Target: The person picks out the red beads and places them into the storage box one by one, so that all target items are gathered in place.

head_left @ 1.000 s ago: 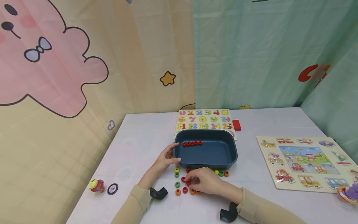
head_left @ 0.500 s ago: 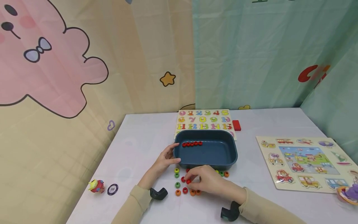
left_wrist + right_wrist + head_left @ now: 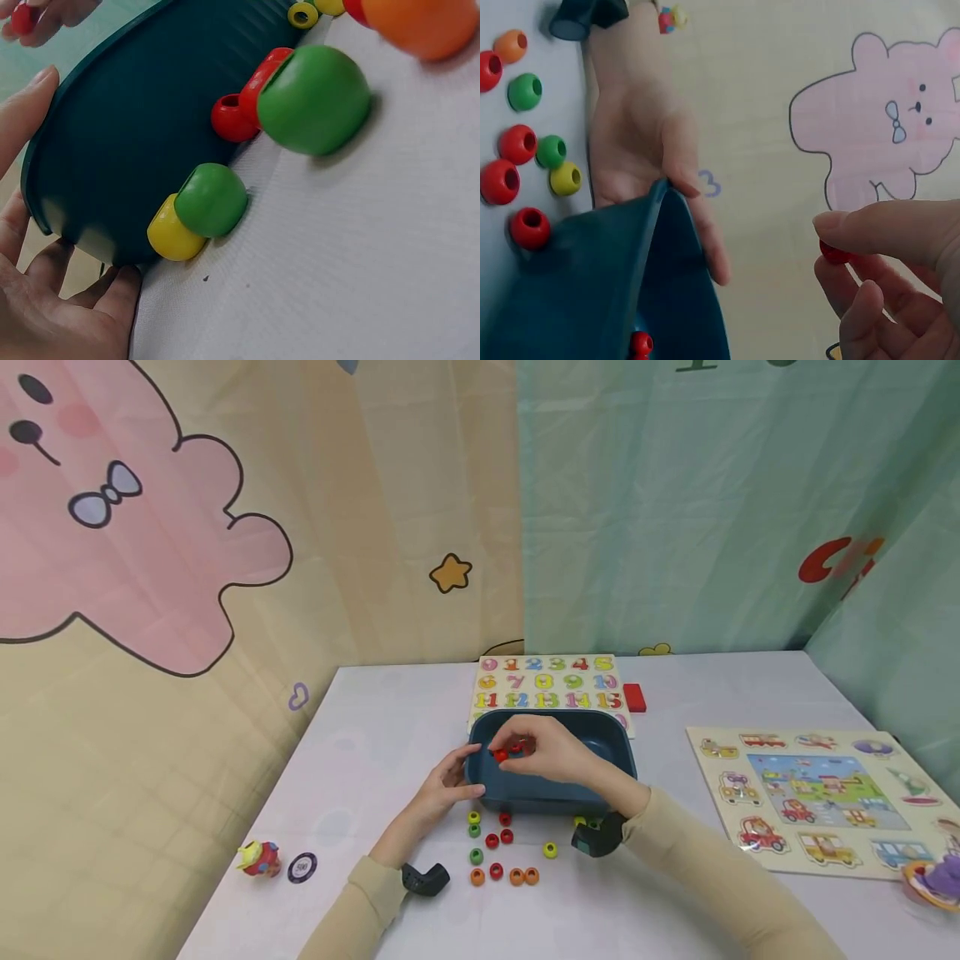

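My right hand (image 3: 546, 750) is over the dark blue plastic tub (image 3: 555, 793), pinching a red bead (image 3: 832, 253) between thumb and fingers. A few red beads (image 3: 641, 343) lie inside the tub, partly hidden by that hand in the head view. With my left hand (image 3: 438, 789) I hold the tub at its left end, the thumb at the rim and the other fingers against the outside wall. In front of the tub several loose wooden beads lie on the table, among them red (image 3: 496, 871), green (image 3: 476, 856), orange (image 3: 517, 877) and yellow (image 3: 550, 850) ones.
Behind the tub lies a number puzzle board (image 3: 543, 681), with a red block (image 3: 634, 697) beside it. A vehicle puzzle board (image 3: 825, 797) and a purple toy (image 3: 941, 877) are at the right. A small toy figure (image 3: 259, 857) and a round chip (image 3: 302, 867) stand at the left.
My right hand has lifted a red bead from the group on the table and carried it forward over the tub. My left hand has stayed at the tub's left end.
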`<state>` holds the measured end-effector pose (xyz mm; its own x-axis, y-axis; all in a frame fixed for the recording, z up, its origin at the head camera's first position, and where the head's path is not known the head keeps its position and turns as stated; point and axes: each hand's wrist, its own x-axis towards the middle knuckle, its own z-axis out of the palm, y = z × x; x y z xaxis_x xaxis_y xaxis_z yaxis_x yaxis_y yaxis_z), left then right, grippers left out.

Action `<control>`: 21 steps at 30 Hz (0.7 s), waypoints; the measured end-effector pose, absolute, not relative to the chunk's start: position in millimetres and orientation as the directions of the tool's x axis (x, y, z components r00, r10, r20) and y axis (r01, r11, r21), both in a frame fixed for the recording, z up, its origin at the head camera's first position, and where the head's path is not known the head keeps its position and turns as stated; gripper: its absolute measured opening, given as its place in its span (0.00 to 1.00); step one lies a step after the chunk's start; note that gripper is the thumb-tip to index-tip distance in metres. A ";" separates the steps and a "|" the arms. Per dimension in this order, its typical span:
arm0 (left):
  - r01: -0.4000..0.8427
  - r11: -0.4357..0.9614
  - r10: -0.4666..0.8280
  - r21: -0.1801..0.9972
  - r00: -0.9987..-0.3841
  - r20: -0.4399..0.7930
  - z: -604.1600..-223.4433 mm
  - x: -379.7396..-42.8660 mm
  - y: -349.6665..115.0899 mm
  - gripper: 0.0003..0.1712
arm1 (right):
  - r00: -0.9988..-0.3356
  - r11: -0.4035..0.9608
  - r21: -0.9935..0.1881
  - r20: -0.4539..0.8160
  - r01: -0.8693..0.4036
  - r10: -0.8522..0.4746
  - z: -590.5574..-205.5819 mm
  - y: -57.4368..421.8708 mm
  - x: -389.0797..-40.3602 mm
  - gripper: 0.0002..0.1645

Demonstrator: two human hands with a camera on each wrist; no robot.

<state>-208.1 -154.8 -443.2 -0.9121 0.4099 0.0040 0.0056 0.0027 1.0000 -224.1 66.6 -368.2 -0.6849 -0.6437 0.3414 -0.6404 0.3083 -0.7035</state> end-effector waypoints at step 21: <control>0.018 -0.034 0.428 0.999 -0.903 0.031 -448.3 -211.0 -157.7 0.37 | -0.728 0.498 -0.719 0.016 -0.485 -0.686 -418.6 31.1 -300.5 0.20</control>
